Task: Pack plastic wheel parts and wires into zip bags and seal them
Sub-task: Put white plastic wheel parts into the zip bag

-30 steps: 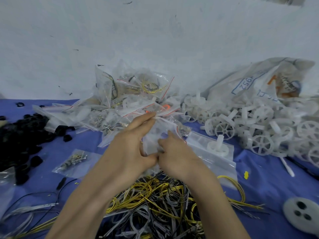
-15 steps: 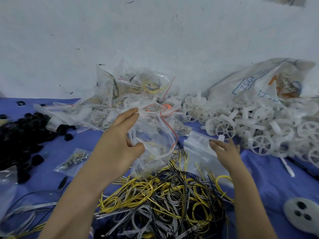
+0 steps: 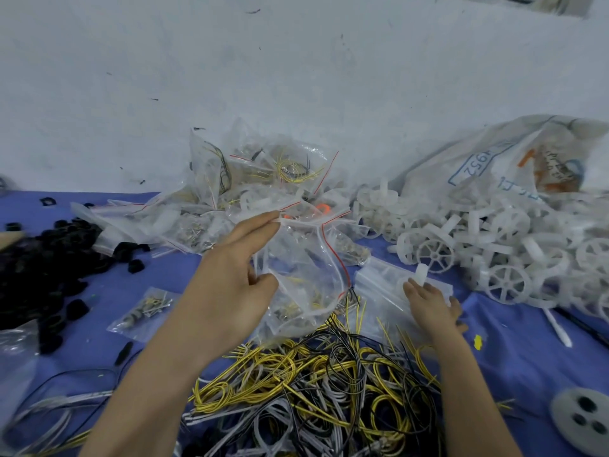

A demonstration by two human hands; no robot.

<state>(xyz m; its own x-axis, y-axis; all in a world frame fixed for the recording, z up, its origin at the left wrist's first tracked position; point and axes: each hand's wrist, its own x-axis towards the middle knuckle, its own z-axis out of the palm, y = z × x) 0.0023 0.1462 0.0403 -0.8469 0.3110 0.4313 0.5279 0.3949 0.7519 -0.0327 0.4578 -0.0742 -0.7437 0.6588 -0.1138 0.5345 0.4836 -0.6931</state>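
Note:
My left hand point(image 3: 237, 268) pinches a clear zip bag point(image 3: 306, 275) with a red seal line and holds it up above the table; small parts and yellow wire show inside it. My right hand point(image 3: 431, 305) lies with fairly straight fingers on a flat stack of empty zip bags point(image 3: 382, 282), its fingertips beside a white plastic wheel part point(image 3: 421, 273) that stands on the stack. A tangle of yellow, black and white wires point(image 3: 313, 390) lies in front of me. Loose white plastic wheels point(image 3: 494, 255) are heaped at the right.
Filled zip bags point(image 3: 257, 179) are piled against the wall. Black parts point(image 3: 43, 258) cover the left of the blue table, with a small bag of metal bits point(image 3: 148, 308) near them. A large printed sack point(image 3: 514, 159) lies behind the wheels. A grey disc point(image 3: 583, 423) sits at bottom right.
My right hand let go of the bag and moved right onto the stack of empty bags. My left hand lifted the bag and keeps hold of it alone.

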